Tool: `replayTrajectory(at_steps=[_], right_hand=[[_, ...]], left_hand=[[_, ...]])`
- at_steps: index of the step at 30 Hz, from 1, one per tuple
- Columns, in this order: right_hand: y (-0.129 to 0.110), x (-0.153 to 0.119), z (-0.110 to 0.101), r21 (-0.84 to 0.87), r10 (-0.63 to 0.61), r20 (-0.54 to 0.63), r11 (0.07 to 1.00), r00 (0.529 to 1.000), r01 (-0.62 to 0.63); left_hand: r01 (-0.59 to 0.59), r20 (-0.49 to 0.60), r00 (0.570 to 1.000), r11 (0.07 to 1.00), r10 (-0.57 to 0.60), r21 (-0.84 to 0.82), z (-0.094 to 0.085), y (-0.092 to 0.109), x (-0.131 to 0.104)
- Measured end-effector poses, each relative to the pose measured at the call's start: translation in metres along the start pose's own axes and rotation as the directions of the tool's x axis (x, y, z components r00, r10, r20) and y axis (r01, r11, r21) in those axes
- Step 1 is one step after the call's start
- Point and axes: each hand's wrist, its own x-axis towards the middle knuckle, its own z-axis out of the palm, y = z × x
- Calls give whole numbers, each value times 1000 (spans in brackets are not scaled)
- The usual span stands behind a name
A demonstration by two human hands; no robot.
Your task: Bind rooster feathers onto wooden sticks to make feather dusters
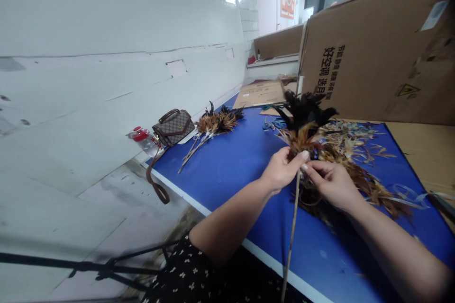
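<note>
My left hand (283,166) is closed around the base of a feather bunch (304,123), black at the top and orange-brown lower down. A thin stick (293,227) runs from that base down past the table's front edge. Close against it, my right hand (330,182) pinches at the same spot below the feathers; what lies between its fingertips is too small to make out. Loose brown and cream feathers (355,151) are heaped behind and beside my right hand. Further left lie finished-looking feather bunches on sticks (218,120).
A blue-topped table (241,156) stands against a white wall. At its left edge are a checked handbag (174,128), its strap hanging over, and a clear bottle with a red lid (142,137). Large cardboard (373,66) rises behind the feathers. A black tripod leg (53,261) is lower left.
</note>
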Motion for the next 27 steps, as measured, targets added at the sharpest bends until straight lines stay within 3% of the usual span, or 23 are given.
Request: replayTrajectory(at_steps=[2, 4, 7, 9, 11, 15, 20, 23, 27], right_hand=[[0, 2, -5, 59, 12, -69, 998, 998, -8], [1, 4, -8, 112, 11, -120, 994, 993, 3], [3, 5, -11, 144, 4, -156, 989, 988, 18], [4, 6, -13, 139, -1, -160, 990, 987, 24], [4, 6, -17, 126, -19, -153, 991, 988, 38], [2, 7, -31, 88, -64, -108, 993, 992, 74], [0, 8, -46, 65, -35, -86, 997, 996, 41], [-3, 7, -45, 105, -30, -98, 994, 995, 41], [-8, 5, -36, 201, 19, -136, 980, 991, 9]], left_hand=[[5, 55, 998, 1000, -6, 11, -3, -3, -7], [94, 111, 989, 996, -94, 4, -7, -8, -15], [295, 283, 923, 952, -263, -79, -9, -12, -26], [379, 407, 866, 912, -290, -158, -8, -11, -32], [397, 457, 850, 889, -263, -226, -7, -6, -35], [364, 417, 873, 908, -255, -207, -7, 4, -35], [303, 347, 905, 946, -247, -117, -6, 11, -32], [220, 266, 943, 974, -197, -59, -1, 9, -32], [74, 104, 990, 982, -93, 173, 10, 2, -30]])
